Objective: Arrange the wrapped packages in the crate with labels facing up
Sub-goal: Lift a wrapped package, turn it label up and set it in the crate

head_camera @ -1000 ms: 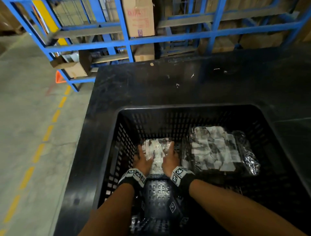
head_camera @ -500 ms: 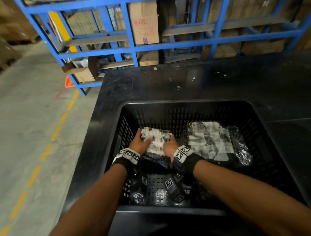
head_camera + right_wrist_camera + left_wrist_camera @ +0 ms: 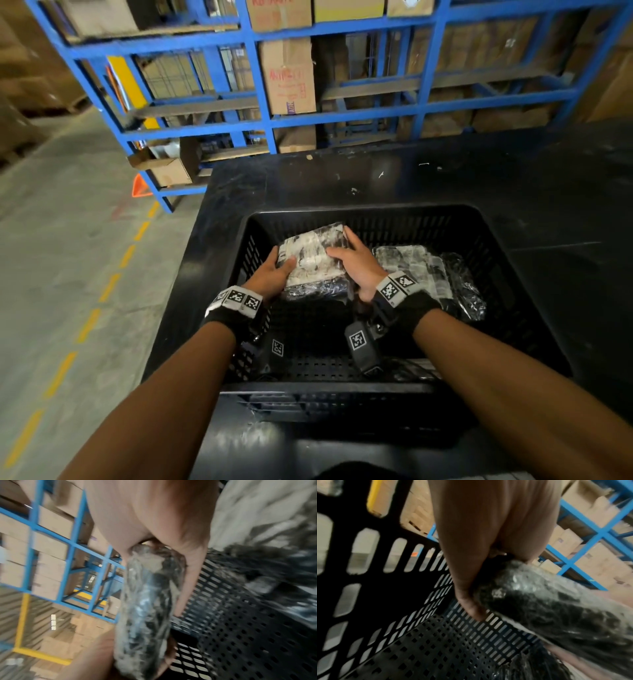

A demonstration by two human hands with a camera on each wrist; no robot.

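A package (image 3: 313,260) wrapped in clear film, its white label side up, is held above the floor of the black slotted crate (image 3: 363,214), towards the crate's left half. My left hand (image 3: 274,270) grips its left edge, thumb on top. My right hand (image 3: 352,260) grips its right edge, fingers over the top. The left wrist view shows the package's dark wrapped underside (image 3: 547,601) with my fingers (image 3: 467,588) curled under it. The right wrist view shows the package edge-on (image 3: 147,608). A second, larger wrapped package (image 3: 424,274) lies flat in the crate's right half, label side up.
The crate sits on a black table (image 3: 445,178). Blue steel racking (image 3: 267,120) with cardboard boxes stands behind the table. To the left lies grey concrete floor with a dashed yellow line (image 3: 102,294). An orange cone (image 3: 140,186) sits by the rack foot.
Both hands have lifted the smaller package off the crate floor and tilted it up. The head view has pulled back and upward. The larger package has not moved.
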